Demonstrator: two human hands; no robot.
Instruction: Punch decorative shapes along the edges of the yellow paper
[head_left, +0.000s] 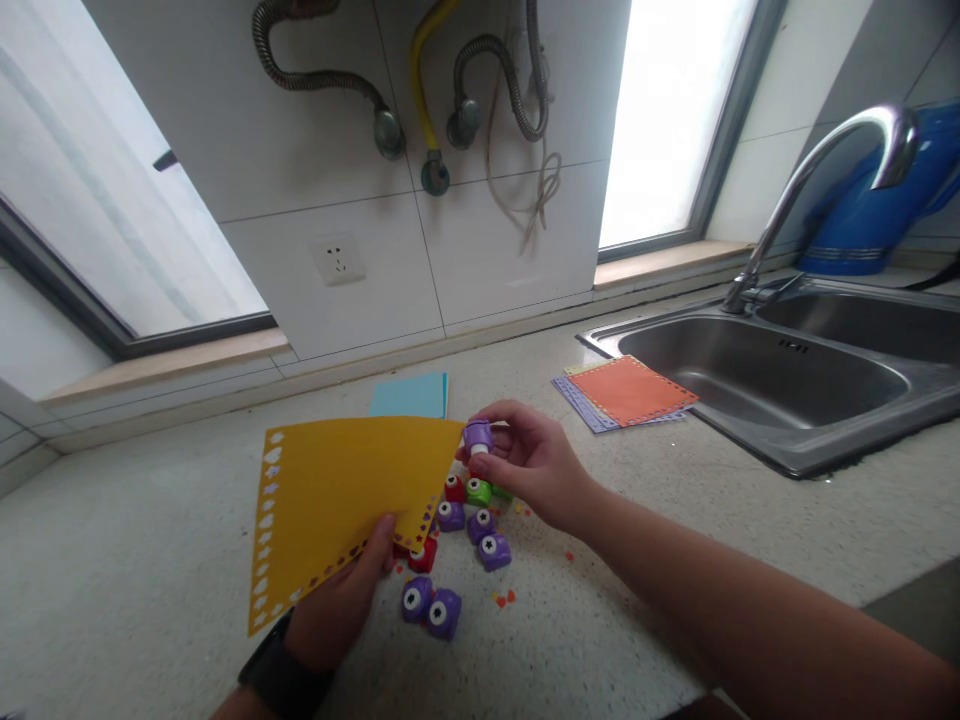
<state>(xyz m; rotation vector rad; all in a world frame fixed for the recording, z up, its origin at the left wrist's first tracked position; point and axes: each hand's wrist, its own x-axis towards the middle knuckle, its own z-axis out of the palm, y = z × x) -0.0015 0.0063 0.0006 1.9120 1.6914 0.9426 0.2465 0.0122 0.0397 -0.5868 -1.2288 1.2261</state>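
A yellow sheet of paper (352, 490) is pinched at its lower edge by my left hand (349, 590), thumb on top. Small shapes are punched along its left and lower edges and part of its right edge. My right hand (525, 455) is closed around a purple craft punch (478, 436) at the sheet's upper right corner; whether the paper sits in its slot I cannot tell. Below lie several more punches: a green punch (478, 491), a red punch (424, 555) partly under the sheet, and purple punches, such as the purple punch (444, 612) nearest me.
Light blue paper (409, 395) lies behind the yellow sheet. To the right, a stack of punched sheets with an orange sheet (630, 388) on top lies beside the steel sink (817, 440) with its faucet (780, 190). Tiny paper cutouts (504, 599) are scattered on the counter (150, 540).
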